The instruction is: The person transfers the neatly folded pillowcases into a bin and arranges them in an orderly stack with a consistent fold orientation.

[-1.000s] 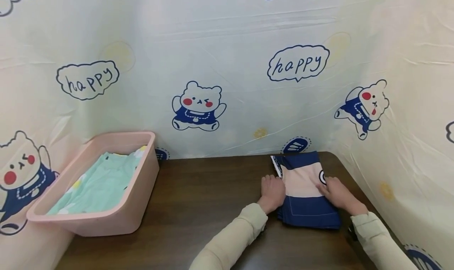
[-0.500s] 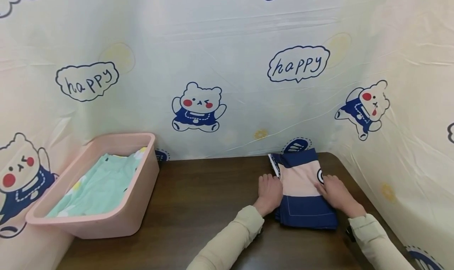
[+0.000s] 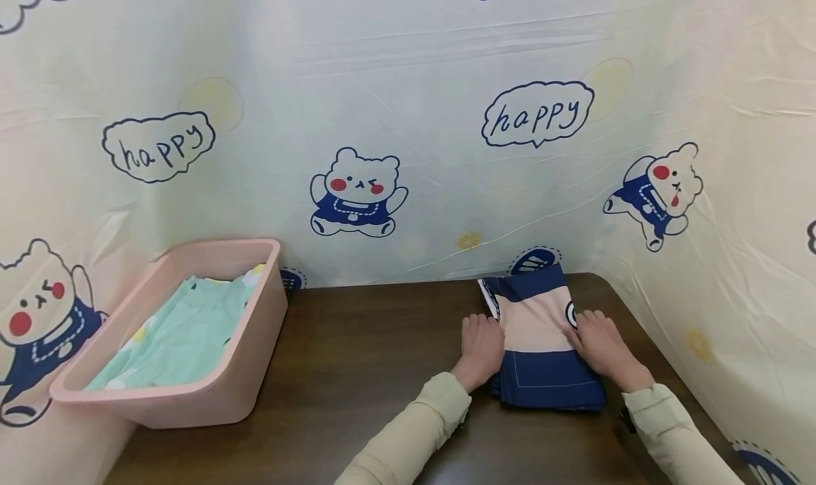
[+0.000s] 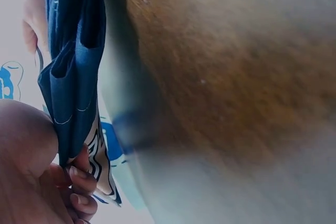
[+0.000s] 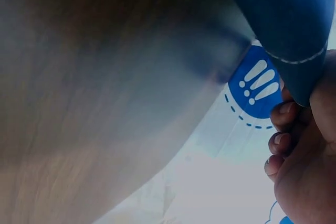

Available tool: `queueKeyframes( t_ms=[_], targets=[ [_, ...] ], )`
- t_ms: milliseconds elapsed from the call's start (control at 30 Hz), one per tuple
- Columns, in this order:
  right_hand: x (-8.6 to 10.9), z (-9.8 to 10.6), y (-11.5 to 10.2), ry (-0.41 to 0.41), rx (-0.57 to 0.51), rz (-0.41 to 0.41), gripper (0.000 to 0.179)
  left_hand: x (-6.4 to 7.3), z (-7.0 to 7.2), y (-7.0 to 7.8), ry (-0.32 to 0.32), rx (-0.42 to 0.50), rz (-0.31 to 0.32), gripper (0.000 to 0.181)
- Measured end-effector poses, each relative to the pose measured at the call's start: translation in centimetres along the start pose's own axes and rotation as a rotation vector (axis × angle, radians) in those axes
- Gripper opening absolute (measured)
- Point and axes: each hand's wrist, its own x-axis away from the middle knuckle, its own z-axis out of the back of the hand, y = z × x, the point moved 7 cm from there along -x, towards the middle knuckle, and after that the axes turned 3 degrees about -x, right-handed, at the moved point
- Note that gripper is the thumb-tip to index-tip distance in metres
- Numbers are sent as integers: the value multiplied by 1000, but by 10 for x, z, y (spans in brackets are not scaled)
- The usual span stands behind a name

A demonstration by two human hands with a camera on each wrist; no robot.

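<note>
A folded navy and pale-pink garment (image 3: 535, 322) with pale stitching and a round dark-and-white mark lies at the right of the table. My left hand (image 3: 481, 347) grips its left edge, thumb on one side and curled fingers underneath, as the left wrist view shows at the garment's layered folds (image 4: 79, 77). On the opposite edge my right hand (image 3: 602, 350) pinches the cloth; in the right wrist view its curled fingers (image 5: 283, 111) sit beneath the navy cloth (image 5: 294, 24). The wrist views show a gap between the garment's underside and the table.
A pink plastic basket (image 3: 264, 329) holding a mint-green patterned cloth (image 3: 185, 329) stands at the left of the dark wooden table (image 3: 370, 372). A pale printed curtain (image 3: 440, 187) hangs behind the table and along both sides.
Both hands and the garment between them have shifted slightly left. The hold on both edges stays the same, and the basket has not moved.
</note>
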Motion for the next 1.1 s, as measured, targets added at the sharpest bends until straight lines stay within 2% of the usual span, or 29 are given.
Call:
queueKeyframes(
  t_ms=[200,467,733,1100],
  targets=[
    [-2,-1,-5,-16,24,11,31,3,0,-5,6,6,7,33],
    [-3,-2,-14,24,15,51,31,8,-2,-13,3,-10,10,33],
    [-3,-2,-26,28,-25,38,31,13,-2,-26,-4,32,29,35],
    [-5,0,-41,12,-57,-1,30,17,1,-42,7,91,6,35]
  ],
)
